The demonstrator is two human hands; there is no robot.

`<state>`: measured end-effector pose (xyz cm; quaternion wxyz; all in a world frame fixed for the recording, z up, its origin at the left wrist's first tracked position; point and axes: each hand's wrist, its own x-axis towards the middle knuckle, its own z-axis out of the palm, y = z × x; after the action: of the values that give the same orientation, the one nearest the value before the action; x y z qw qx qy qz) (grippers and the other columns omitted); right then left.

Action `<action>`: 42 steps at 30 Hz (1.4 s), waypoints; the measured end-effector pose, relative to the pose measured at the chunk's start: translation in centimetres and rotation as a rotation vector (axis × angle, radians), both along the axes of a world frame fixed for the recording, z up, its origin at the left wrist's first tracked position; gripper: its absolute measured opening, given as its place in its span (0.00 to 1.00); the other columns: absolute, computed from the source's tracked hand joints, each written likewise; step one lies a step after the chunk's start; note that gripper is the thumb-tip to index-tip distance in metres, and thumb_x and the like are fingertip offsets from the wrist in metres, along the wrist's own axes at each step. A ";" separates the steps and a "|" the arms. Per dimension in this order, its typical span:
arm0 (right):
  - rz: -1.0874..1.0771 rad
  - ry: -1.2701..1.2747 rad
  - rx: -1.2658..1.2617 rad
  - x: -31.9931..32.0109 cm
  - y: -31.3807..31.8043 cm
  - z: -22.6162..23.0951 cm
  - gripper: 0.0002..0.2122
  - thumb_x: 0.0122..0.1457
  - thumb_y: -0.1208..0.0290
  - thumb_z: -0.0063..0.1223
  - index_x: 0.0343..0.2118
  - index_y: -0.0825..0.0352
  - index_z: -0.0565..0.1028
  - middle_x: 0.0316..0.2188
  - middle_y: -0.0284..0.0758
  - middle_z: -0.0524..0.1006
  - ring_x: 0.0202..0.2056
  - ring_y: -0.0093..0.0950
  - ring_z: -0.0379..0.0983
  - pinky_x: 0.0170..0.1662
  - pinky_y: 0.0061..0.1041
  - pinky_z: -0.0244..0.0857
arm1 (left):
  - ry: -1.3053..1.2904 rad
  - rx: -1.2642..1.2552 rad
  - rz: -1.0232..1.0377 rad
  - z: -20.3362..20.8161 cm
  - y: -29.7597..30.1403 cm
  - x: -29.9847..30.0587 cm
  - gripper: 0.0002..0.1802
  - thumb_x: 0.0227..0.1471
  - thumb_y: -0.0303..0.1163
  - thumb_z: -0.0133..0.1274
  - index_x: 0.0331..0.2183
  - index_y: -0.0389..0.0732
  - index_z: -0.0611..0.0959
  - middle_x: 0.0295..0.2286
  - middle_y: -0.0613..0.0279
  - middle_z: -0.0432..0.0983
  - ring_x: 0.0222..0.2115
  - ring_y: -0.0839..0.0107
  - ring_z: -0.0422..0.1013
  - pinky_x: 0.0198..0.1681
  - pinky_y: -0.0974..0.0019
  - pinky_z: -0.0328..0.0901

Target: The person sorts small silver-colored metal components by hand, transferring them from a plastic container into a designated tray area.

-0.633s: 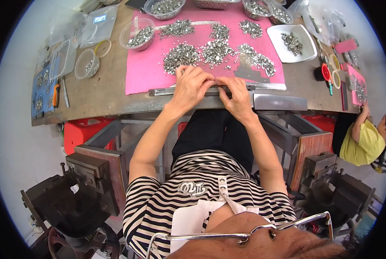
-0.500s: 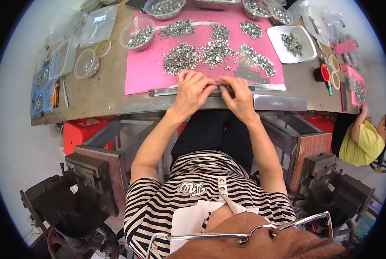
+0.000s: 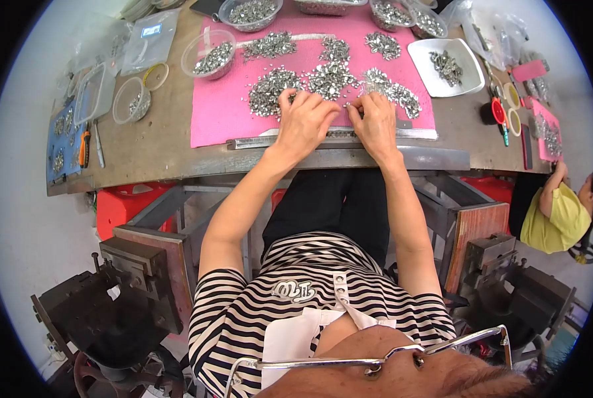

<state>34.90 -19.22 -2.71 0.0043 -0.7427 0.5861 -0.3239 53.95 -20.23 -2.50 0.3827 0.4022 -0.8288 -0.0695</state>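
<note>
Roughly mid-pile: both hands low over the pink mat (image 3: 210,126), backs up, fingers curled in. Left hand (image 3: 306,123) at the near edge of the left pile (image 3: 268,91) of small silvery pieces; right hand (image 3: 376,123) just beside, between the middle pile (image 3: 331,78) and right pile (image 3: 395,93). Each grip is curled, thumb near forefinger; cannot tell whether either pinches a piece. Loose bits lie between the hands.

Handling, my judgement: pieces tiny and shiny, so take singles from the thin fringe, fingertips only; keep wrists lifted off the metal strip (image 3: 251,142) below, so nothing drags along it. Piles nearly meet; sideways sweeps would likely mix them.

Edges: strip lies along the mat's near side, close to the front lip of the bench (image 3: 154,156); a dropped piece could roll off there. Best room is bare mat left of the left hand. Right is tighter: right pile close, white tray (image 3: 470,74) beyond it. Far side crowded with tubs (image 3: 194,58).
</note>
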 end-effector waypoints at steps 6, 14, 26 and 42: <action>0.132 -0.066 -0.006 0.0 1.7 1.1 0.05 0.51 0.75 0.64 0.29 0.64 0.77 0.29 0.34 0.74 0.34 0.35 0.70 0.40 0.36 0.59 | -0.147 -0.010 -0.039 -0.4 -2.9 -1.3 0.05 0.51 0.36 0.63 0.32 0.49 0.85 0.30 0.68 0.76 0.38 0.65 0.70 0.55 0.47 0.52; 0.303 -0.108 -0.098 3.0 4.0 1.1 0.08 0.49 0.78 0.66 0.31 0.65 0.77 0.30 0.34 0.74 0.34 0.35 0.70 0.38 0.34 0.60 | -0.146 -0.032 -0.114 -0.7 -4.2 -1.4 0.06 0.52 0.35 0.58 0.29 0.44 0.84 0.31 0.63 0.77 0.39 0.62 0.71 0.53 0.43 0.54; 0.088 -0.098 -0.122 0.8 1.5 0.4 0.06 0.54 0.73 0.64 0.33 0.64 0.78 0.28 0.35 0.74 0.35 0.36 0.71 0.40 0.35 0.61 | -0.147 -0.061 -0.142 -1.1 -4.7 -0.9 0.06 0.52 0.35 0.61 0.34 0.49 0.84 0.30 0.69 0.75 0.37 0.66 0.70 0.53 0.48 0.54; 0.264 -0.326 0.076 3.8 3.9 1.6 0.03 0.55 0.77 0.62 0.32 0.66 0.78 0.28 0.35 0.76 0.33 0.35 0.73 0.40 0.34 0.60 | 0.065 0.094 0.004 0.1 3.5 3.9 0.07 0.49 0.32 0.65 0.33 0.45 0.85 0.29 0.69 0.75 0.34 0.69 0.70 0.46 0.60 0.55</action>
<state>38.69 -15.35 -1.13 0.1693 -0.7501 0.4871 -0.4141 57.86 -16.69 -2.42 0.3902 0.4192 -0.8108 -0.1206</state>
